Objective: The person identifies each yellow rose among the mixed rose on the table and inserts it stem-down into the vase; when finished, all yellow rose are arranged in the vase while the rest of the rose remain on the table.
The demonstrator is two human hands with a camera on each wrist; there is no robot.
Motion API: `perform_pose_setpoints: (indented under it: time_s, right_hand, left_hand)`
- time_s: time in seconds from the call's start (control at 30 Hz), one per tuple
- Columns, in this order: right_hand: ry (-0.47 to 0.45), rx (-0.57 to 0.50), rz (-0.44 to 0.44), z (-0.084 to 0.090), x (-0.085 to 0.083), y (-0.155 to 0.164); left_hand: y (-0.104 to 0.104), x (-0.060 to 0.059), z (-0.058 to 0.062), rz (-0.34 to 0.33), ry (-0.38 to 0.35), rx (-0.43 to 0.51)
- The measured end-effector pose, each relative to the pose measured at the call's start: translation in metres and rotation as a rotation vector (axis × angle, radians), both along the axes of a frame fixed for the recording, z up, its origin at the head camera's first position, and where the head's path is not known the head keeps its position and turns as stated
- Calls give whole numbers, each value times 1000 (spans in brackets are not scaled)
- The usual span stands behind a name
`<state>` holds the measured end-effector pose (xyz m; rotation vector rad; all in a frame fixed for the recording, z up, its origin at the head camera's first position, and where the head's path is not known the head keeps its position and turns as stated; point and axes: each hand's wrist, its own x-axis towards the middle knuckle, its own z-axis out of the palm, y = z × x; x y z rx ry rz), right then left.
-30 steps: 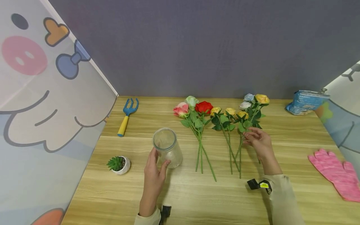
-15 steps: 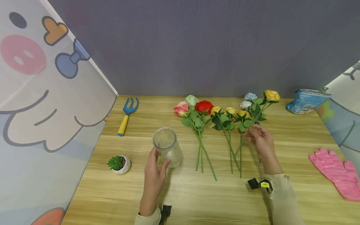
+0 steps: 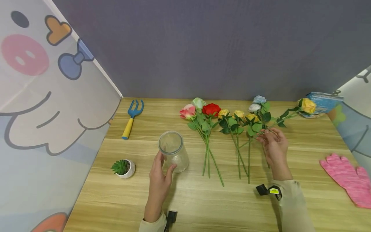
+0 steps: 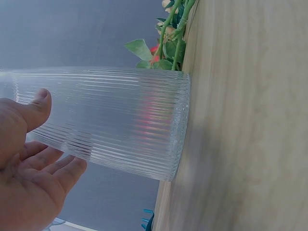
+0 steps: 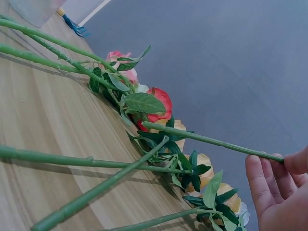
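My left hand holds a clear ribbed glass vase, thumb on one side and fingers on the other; the vase stands upright on the table. In my right hand a yellow rose is pinched by its green stem, blossom pointing right and the cut end pointing left. That stem is above the other flowers in the right wrist view. Just left of the hand lie several yellow roses, with a white rose and a blue rose behind. A red rose lies nearer the vase.
Beside the red rose lie a pink rose and a pale green rose. At left are a blue-and-yellow hand fork and a potted succulent. A clipped blue bag and a pink glove are at right.
The yellow rose in my right hand has swung from upright over to the right, its blossom now overlapping the blue bag. My left hand and the vase have stayed put.
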<state>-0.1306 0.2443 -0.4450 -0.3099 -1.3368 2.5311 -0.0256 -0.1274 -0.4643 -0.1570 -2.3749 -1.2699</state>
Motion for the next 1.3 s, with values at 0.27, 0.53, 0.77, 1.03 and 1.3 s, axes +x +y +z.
perform_pose_setpoints:
  time_s: [0.27,0.53,0.77,1.03,1.3]
  right_hand:
    - [3,-57,-36,4,0,-2]
    - [4,-59,-99,4,-1,-5]
    - [29,-63,-102,4,-2,-6]
    - [53,-106,-115,5,-3,-8]
    - [111,-145,-140,7,-2,-12]
  left_hand:
    - [0,-1,0,-9,15,0]
    - [0,0,1,-5,5,0]
    - [1,0,0,-8,14,-2]
    - [1,-1,0,-6,25,-7]
    - [0,-1,0,-7,39,-15]
